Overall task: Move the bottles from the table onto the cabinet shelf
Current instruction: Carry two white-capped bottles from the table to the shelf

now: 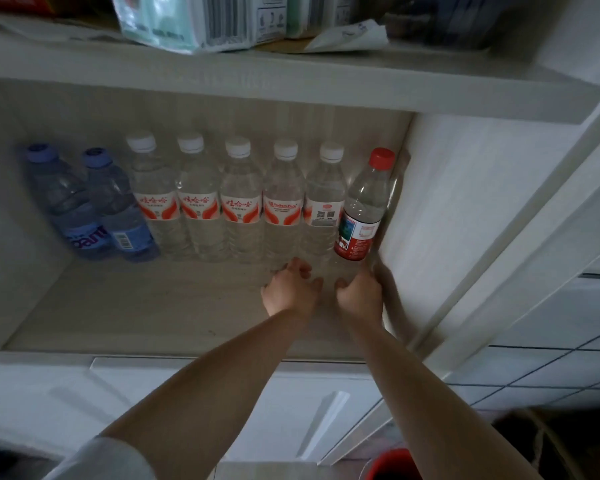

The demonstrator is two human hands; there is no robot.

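The open cabinet shelf [125,306], a pale wood-grain board with matching back and side walls, holds one row of eight upright plastic bottles along its back. At about ten o'clock stand two blue-tinted bottles [84,206] with rounded blue caps and blue labels, touching each other. Next come five clear bottles [239,202], ribbed, white-capped, with red-and-white labels, packed side by side across the middle; all look filled with clear liquid. At about two o'clock, against the right side wall, stands a clear red-capped bottle [362,216] with a red label, its upper part see-through.

The left hand [291,289] reaches to the base of the fourth and fifth white-capped bottles, fingers curled at their bottoms; whether it truly grips one I cannot tell. The right hand [361,296] wraps its fingers round the base of the red-capped bottle.

On the board above, at twelve o'clock, lie soft plastic-wrapped packs [187,26] with barcodes. A red bucket [392,465] shows at five o'clock.
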